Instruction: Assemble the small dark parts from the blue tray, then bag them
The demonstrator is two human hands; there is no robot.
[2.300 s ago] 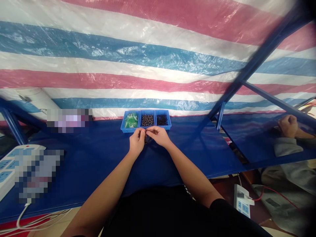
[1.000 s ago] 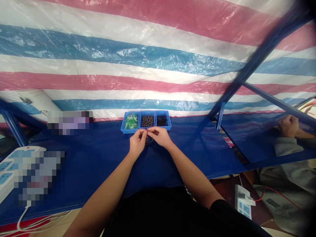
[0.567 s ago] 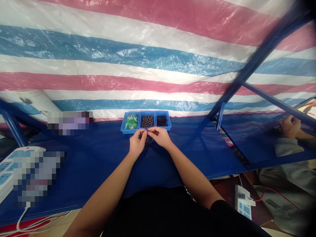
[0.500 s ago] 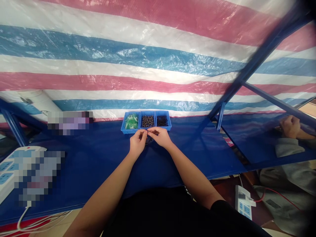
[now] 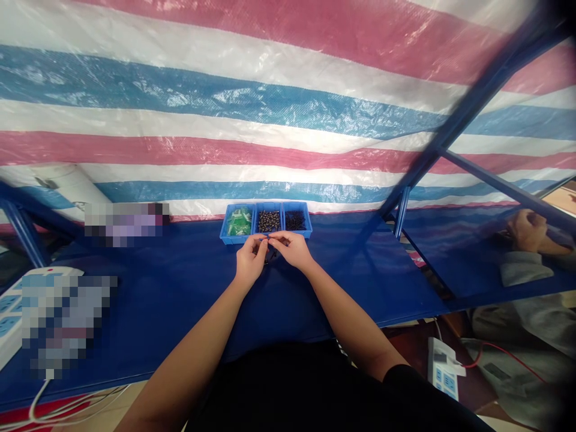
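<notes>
My left hand (image 5: 250, 259) and my right hand (image 5: 291, 248) meet over the blue table (image 5: 180, 288), fingertips pinched together on a small dark part (image 5: 270, 243) that is too small to name. A little dark piece lies on the table just under the fingers. Right behind the hands stand three small blue bins: the left bin (image 5: 238, 222) holds green and clear pieces, the middle bin (image 5: 269, 221) holds dark and brown pieces, the right bin (image 5: 296, 220) holds black pieces.
A striped red, white and blue tarp (image 5: 270, 108) hangs behind the table. A white power strip (image 5: 9, 306) lies at the left edge. Blue frame bars (image 5: 454, 120) cross on the right, beyond which another person's hand (image 5: 524, 229) rests. Another power strip (image 5: 443, 375) lies on the floor.
Both hands have stayed almost in place, pinching the small part; the fingers have shifted only slightly. The other person's hand at the right has moved a little.
</notes>
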